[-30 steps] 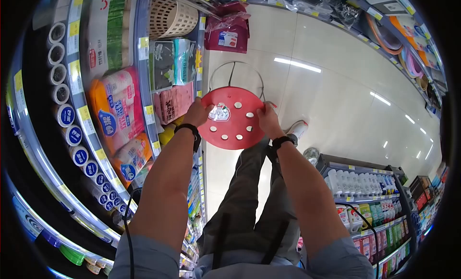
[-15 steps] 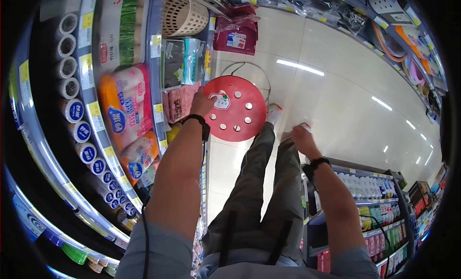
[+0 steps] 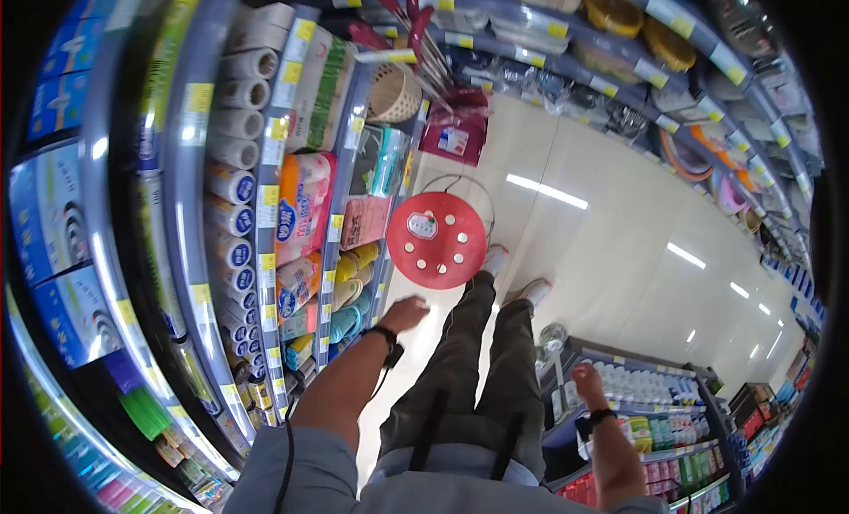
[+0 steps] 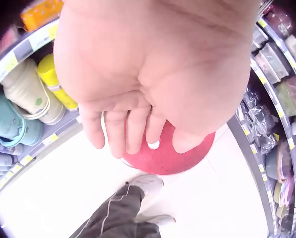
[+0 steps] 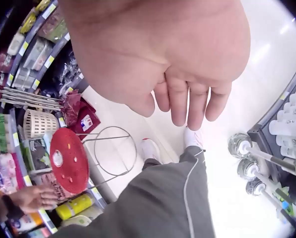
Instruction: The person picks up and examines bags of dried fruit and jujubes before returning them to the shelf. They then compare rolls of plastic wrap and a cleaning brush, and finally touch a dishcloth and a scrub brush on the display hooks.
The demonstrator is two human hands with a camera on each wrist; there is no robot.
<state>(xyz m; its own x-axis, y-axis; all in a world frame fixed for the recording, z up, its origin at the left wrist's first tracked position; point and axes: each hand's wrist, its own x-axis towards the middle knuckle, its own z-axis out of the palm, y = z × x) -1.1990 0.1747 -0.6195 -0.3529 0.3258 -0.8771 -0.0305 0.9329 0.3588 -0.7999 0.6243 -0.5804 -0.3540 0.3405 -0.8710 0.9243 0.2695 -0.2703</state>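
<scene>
A red round stool with holes and a white label in its seat stands on the floor beside the left shelves. Thin metal legs and a ring show under the seat in the right wrist view. My left hand hangs below and left of the seat, apart from it and holding nothing. Its fingers are loosely extended in the left wrist view. Well off to the right, near the low bottle shelf, my right hand holds nothing; its fingers hang relaxed.
Shelves on the left hold wrapped paper cups, rolls and a beige basket. A dark red dustpan stands behind the stool. Toilet brushes lean by the right shelf of white bottles. My shoes are beside the stool.
Both hands gripped the stool seat at first. The right let go and moved right, then the left let go and drew back. The stool now appears smaller and lower in view.
</scene>
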